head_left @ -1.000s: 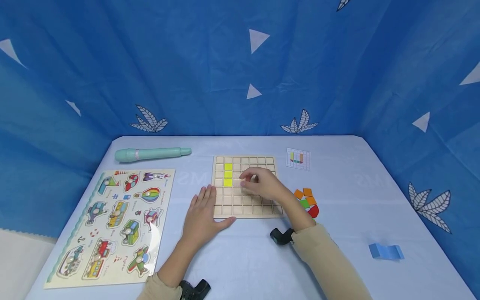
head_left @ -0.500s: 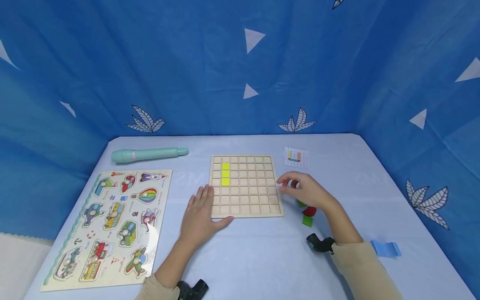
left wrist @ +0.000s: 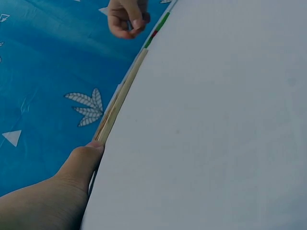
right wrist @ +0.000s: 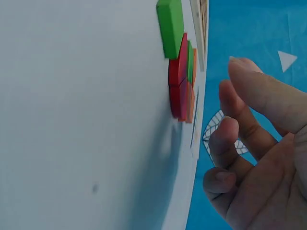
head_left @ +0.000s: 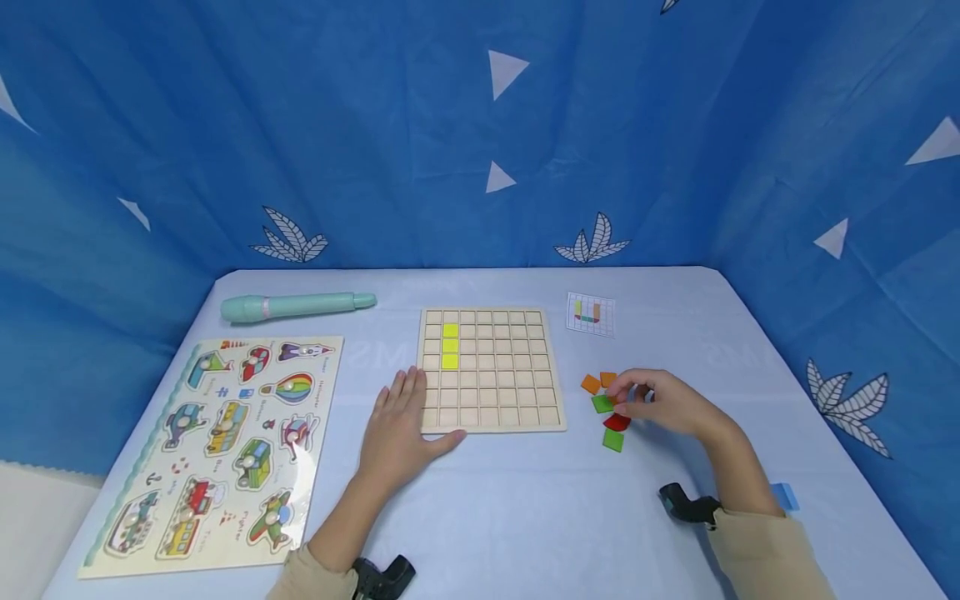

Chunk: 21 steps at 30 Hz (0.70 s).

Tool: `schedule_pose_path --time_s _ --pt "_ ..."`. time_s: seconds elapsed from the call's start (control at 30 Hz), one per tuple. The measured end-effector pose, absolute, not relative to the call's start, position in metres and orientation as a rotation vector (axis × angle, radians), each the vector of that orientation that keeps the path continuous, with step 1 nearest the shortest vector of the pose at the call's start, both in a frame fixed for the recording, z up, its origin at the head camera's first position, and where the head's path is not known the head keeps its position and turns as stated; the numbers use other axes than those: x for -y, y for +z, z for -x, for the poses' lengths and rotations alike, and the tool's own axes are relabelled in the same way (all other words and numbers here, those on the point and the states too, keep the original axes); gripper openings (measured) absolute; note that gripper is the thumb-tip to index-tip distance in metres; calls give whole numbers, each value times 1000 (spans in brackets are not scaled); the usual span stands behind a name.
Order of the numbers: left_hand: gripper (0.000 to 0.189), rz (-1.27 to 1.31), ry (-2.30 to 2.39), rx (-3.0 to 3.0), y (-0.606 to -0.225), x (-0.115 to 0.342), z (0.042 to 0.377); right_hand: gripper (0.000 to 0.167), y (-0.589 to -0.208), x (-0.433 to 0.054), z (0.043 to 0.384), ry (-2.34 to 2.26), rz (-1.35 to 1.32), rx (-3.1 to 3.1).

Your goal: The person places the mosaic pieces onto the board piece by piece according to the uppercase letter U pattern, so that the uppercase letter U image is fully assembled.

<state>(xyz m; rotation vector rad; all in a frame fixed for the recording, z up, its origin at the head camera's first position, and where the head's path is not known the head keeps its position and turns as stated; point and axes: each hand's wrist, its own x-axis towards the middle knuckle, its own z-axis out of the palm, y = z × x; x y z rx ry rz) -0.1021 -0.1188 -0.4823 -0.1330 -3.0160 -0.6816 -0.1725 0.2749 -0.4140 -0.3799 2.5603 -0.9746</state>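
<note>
A wooden grid board [head_left: 495, 397] lies mid-table, three yellow square tiles [head_left: 450, 346] in a column near its left side. My left hand [head_left: 397, 433] lies flat at the board's left edge, fingers straight; in the left wrist view its thumb [left wrist: 86, 155] touches the board's side. To the right of the board is a small cluster of tiles: orange squares [head_left: 590, 384], green squares [head_left: 613, 440] and red pieces [head_left: 617, 422]. Over this cluster hovers my right hand [head_left: 667, 404], fingers loosely bent. The right wrist view shows nothing between its thumb and fingers, apart from the red pieces [right wrist: 178, 88].
A small pattern card [head_left: 590, 314] lies behind the tiles. At left are a vehicle picture puzzle [head_left: 217, 450] and a mint-green stick-shaped object [head_left: 300, 307]. A blue piece [head_left: 785, 497] is partly hidden by the right arm. Blue cloth [head_left: 420, 133] walls the table.
My right hand has moved right, from over the board to above the tile cluster. The left hand has stayed at the board's edge, and the three yellow tiles are unmoved.
</note>
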Motion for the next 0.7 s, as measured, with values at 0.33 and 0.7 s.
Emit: schedule_pose_path --time_s 0.33,0.7 --pt "118 131 -693 3014 -482 119 103 23 -423 -290 167 -939 366 -2456" --pt "118 134 -695 3008 -483 119 103 24 -428 -288 168 -918 322 -2443"
